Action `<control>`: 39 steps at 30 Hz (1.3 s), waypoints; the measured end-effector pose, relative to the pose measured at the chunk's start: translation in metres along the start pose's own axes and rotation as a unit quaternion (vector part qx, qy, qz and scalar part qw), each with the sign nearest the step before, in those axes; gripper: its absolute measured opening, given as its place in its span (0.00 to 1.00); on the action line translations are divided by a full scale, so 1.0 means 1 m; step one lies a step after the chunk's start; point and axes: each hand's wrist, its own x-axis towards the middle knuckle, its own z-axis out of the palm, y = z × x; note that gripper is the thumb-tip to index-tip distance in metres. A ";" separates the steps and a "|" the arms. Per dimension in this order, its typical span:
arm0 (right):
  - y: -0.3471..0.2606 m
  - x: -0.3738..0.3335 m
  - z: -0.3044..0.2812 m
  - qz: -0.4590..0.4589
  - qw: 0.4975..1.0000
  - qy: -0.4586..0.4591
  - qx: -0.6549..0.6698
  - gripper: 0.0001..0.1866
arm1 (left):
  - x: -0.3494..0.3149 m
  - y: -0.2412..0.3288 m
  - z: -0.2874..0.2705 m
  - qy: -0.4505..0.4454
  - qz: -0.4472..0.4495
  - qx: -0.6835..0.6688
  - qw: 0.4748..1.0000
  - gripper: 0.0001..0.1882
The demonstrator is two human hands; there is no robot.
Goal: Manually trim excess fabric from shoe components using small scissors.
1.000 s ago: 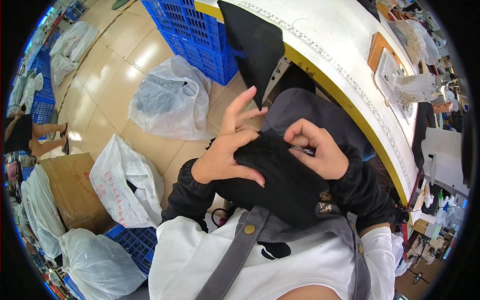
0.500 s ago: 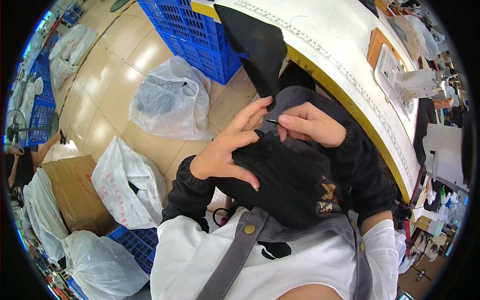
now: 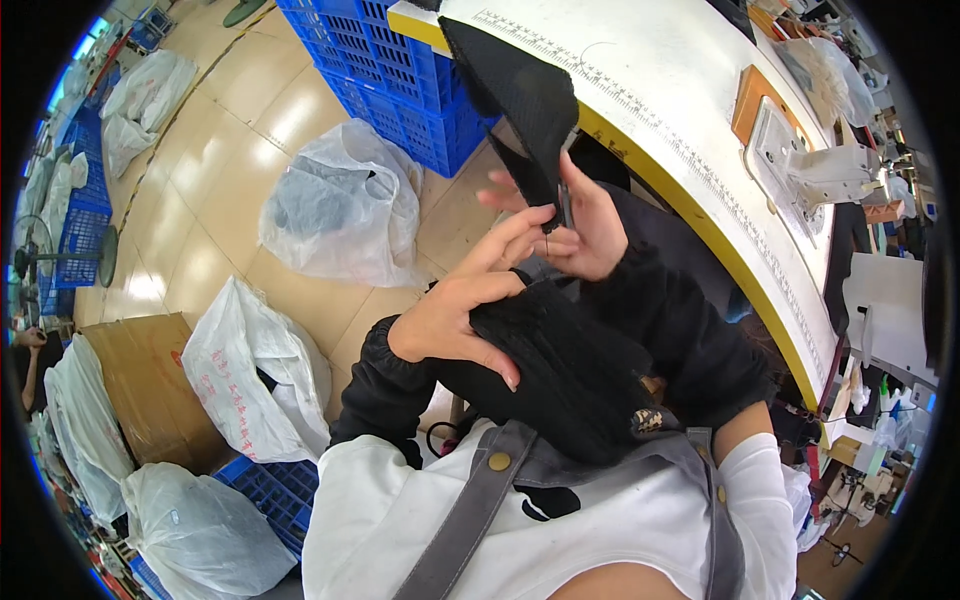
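Note:
A bundle of black fabric lies over my lap, with a small gold-patterned patch near its right end. My left hand is closed on it, thumb on top, and its fingertips pinch the lower end of a black fabric strip. This strip hangs from the table edge down to my hands. My right hand is at the strip's lower end, with a slim dark tool held along its thumb side; the tool's exact kind is unclear. Some right fingers are behind the strip, partly hidden.
To the right, a white table with a yellow edge and printed ruler carries a sewing machine. Stacked blue crates stand beyond its left end. Plastic bags, a white sack and a cardboard box sit at left.
My right hand has moved up and left, from above the fabric bundle to the hanging strip, its fingers now reaching behind it. My left hand stays nearly in place.

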 end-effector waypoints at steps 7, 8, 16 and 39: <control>-0.019 -0.004 0.006 -0.098 0.991 -0.046 0.074 0.24 | -0.006 -0.005 -0.001 0.013 0.013 -0.007 1.000 0.34; -0.020 -0.011 0.007 -0.104 0.988 -0.044 0.102 0.24 | -0.006 -0.005 0.000 0.014 0.013 -0.008 1.000 0.34; -0.042 -0.042 0.012 -0.240 0.964 -0.031 -0.109 0.18 | -0.018 0.008 -0.017 0.028 -0.058 -0.039 0.997 0.34; -0.049 -0.023 0.026 -0.001 0.709 0.023 -0.705 0.25 | -0.018 0.011 0.004 0.037 -0.147 0.165 0.974 0.34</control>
